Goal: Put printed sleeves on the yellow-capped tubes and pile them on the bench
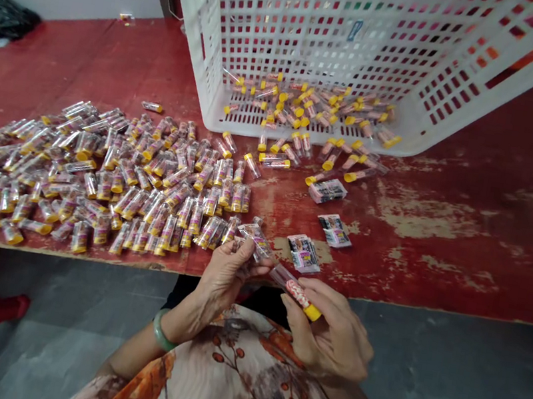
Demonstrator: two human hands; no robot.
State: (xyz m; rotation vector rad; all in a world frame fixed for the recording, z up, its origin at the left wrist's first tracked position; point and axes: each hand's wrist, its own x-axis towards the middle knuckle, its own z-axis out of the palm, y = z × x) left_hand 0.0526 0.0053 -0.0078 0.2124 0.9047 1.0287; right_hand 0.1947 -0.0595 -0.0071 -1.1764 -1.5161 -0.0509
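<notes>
— What are we holding?
— Fingers of our right hand (331, 334) grip a yellow-capped tube (299, 294) just off the tabletop (464, 258) edge; left hand (224, 274) pinches a clear tube (257, 242).
— The basket (197, 27)?
— Tipped, capped tubes (312, 105) inside.

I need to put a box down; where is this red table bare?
Bare: the right of the table, between the tipped white basket, the label packets and the front edge; also the far left, between tube pile and black bag. Crowded: front left and the basket mouth.

A white basket (323, 33) stands tilted on the worn red table (496, 216).
</notes>
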